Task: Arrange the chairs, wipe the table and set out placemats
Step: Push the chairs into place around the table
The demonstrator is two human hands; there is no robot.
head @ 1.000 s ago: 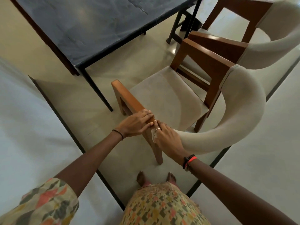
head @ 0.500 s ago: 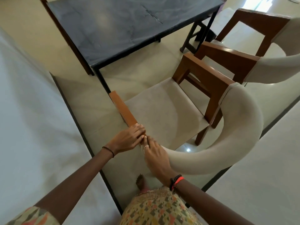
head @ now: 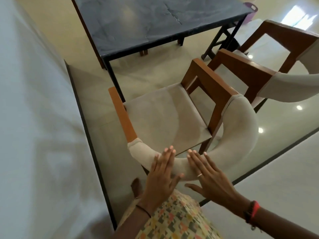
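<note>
A wooden armchair (head: 162, 116) with a beige seat and a curved padded backrest stands right in front of me, facing the dark table (head: 146, 19). My left hand (head: 161, 178) lies flat, fingers straight, on the near left part of the backrest. Beside it, my right hand (head: 209, 180), with a ring, rests flat on the backrest's middle. Neither hand grips anything. A second matching chair (head: 269, 66) stands to the right, close against the first one's armrest.
A white wall or panel (head: 34, 118) with a dark edge runs along the left. A purple basket (head: 252, 7) shows past the table's far right corner. Glossy cream floor (head: 284, 169) spreads to the right. My foot (head: 136, 186) is just behind the chair.
Both hands left the chair's left armrest and now lie flat on the padded backrest. The chair stands closer to the table and my view has shifted forward.
</note>
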